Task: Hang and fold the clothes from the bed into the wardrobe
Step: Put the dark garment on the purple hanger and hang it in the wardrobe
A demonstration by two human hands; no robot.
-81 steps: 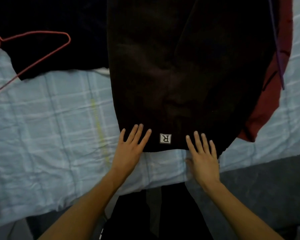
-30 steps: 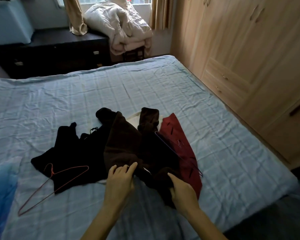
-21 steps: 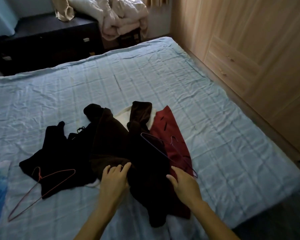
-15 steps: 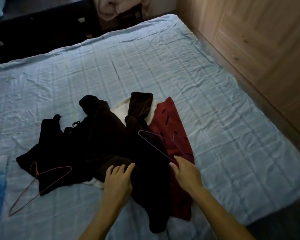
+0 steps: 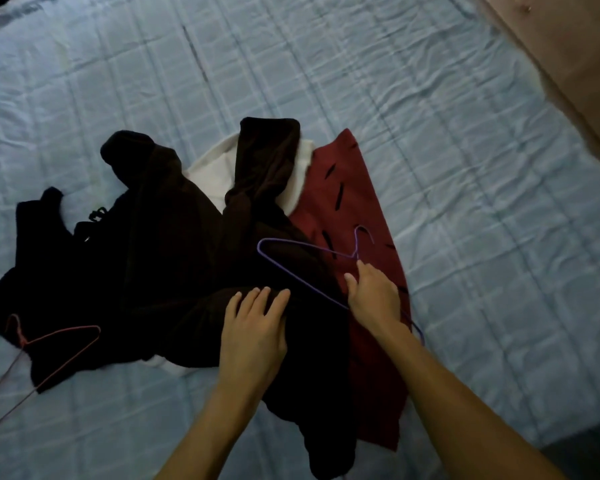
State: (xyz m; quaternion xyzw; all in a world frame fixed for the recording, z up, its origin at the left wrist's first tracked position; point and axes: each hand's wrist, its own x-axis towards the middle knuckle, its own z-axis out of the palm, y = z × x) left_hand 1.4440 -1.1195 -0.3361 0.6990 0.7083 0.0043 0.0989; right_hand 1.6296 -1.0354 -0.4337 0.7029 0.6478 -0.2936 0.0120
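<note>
Purple hanger (image 5: 356,244) seemingly pinched by right grip (image 5: 371,296), left grip (image 5: 253,327) spread on brown garment (image 5: 187,244), pink hanger (image 5: 63,332) aside

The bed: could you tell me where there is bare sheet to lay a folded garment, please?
The widest bare sheet lies between the red garment and the wardrobe, and across the far side beyond the dark brown garment. A strip sits near-left, below the pink hanger. The middle is crowded: black garment, purple hanger, left hand, right hand.
</note>
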